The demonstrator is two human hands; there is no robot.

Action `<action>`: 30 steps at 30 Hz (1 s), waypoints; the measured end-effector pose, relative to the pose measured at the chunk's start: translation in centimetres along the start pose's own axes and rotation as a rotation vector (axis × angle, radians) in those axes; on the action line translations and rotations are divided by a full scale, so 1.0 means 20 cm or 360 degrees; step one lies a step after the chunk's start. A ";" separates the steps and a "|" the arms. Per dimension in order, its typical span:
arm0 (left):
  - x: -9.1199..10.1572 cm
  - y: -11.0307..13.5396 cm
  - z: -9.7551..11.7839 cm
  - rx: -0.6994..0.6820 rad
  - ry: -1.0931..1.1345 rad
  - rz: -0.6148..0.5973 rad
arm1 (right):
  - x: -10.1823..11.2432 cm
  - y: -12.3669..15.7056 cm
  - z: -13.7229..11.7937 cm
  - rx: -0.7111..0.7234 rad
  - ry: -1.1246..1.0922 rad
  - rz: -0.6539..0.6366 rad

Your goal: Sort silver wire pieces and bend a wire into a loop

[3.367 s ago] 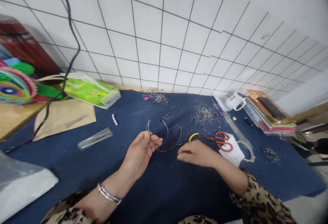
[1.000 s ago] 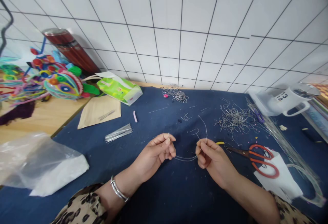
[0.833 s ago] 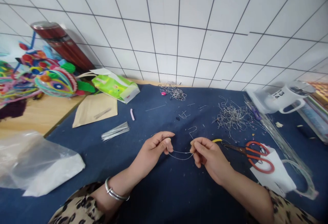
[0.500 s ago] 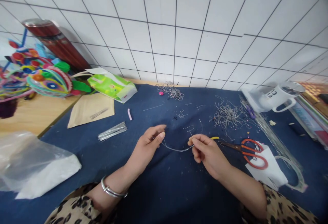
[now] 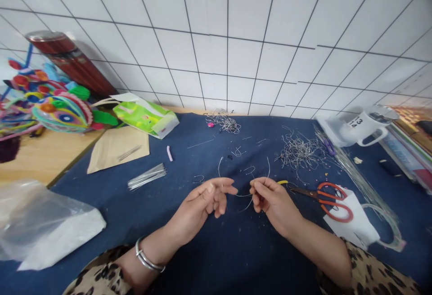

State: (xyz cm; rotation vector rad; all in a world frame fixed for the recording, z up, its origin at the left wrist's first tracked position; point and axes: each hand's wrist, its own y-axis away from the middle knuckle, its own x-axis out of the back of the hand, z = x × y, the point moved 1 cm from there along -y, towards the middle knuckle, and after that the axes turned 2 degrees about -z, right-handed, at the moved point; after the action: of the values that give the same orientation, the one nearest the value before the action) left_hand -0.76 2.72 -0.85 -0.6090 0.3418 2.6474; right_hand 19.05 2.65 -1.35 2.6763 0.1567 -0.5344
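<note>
A thin, curved silvery wire spans the gap between my two hands above the dark blue cloth. My left hand has its thumb pressed to the fingers around one part of the wire, with the other fingers loosely bent. A curved piece rises behind that hand. My right hand pinches the wire between thumb and forefinger, and a bent length stands up above it. Inside the fingers, the wire is hidden. Just right of my right hand lie scissors with orange handles.
Straight wires lie in a bundle at left, near a brown paper envelope and a clear plastic bag. Tangled wire sits at right, before a white mug. A tiled wall closes off the back.
My left hand has moved right and slightly down, nearer my right hand. The wire between them now shows several curves instead of one shallow arc. My right hand has barely moved.
</note>
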 end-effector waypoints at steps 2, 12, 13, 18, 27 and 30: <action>0.00 0.01 0.00 0.0053 0.0119 -0.0181 | 0.00 0.00 0.01 -0.0013 0.0032 0.0018; 0.01 0.04 0.03 -0.0358 0.0076 -0.0198 | -0.01 0.03 0.00 -0.0026 -0.0095 0.0150; 0.01 0.04 0.03 -0.0381 0.0074 -0.0180 | -0.02 0.04 0.00 -0.0032 -0.0090 0.0166; 0.01 0.03 0.02 -0.0367 -0.0067 -0.0115 | -0.02 0.09 -0.02 -0.0205 0.0116 0.0073; -0.01 0.03 0.00 -0.0278 -0.0152 -0.0001 | 0.01 0.08 -0.14 0.0039 0.0651 -0.0136; -0.03 0.03 -0.01 -0.0174 -0.0170 -0.0086 | -0.01 0.08 -0.12 0.0133 0.0407 -0.0132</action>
State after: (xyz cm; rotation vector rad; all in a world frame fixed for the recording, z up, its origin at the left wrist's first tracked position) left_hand -0.50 1.87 -0.71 -0.5005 0.1478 2.6469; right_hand 19.97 2.09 1.30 2.8220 0.3254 -0.2249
